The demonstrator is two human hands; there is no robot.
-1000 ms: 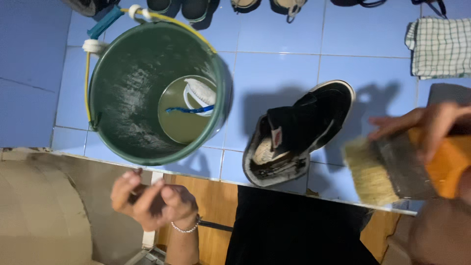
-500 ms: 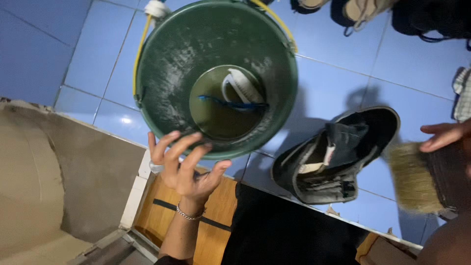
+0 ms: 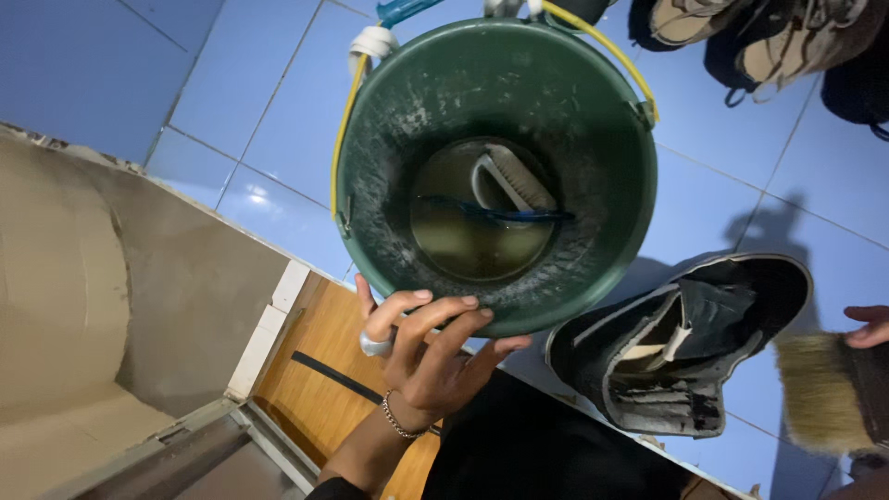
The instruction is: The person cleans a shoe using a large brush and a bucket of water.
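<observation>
Left hand (image 3: 421, 356) spread wide, fingertips right at the green bucket (image 3: 389, 139) rim. Black shoe (image 3: 681, 347) just beside the bucket. Right hand (image 3: 870, 326) by the brush (image 3: 820, 393), grip impossible to tell.

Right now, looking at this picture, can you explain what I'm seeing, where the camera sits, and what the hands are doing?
The camera is worn on a person's head and looks straight down, so you see that person's own two bare hands, not a machine. The left hand, with a ring and a thin bracelet, is spread open, its fingertips at the near rim of a green bucket with a yellow handle. The bucket stands on a blue tiled floor and holds murky water, a white scrub brush and a blue-handled tool. To the right lies a dark shoe, opened up. At the right edge, only fingers of the right hand show, on a large brush with pale bristles. More shoes sit at the top.
</observation>
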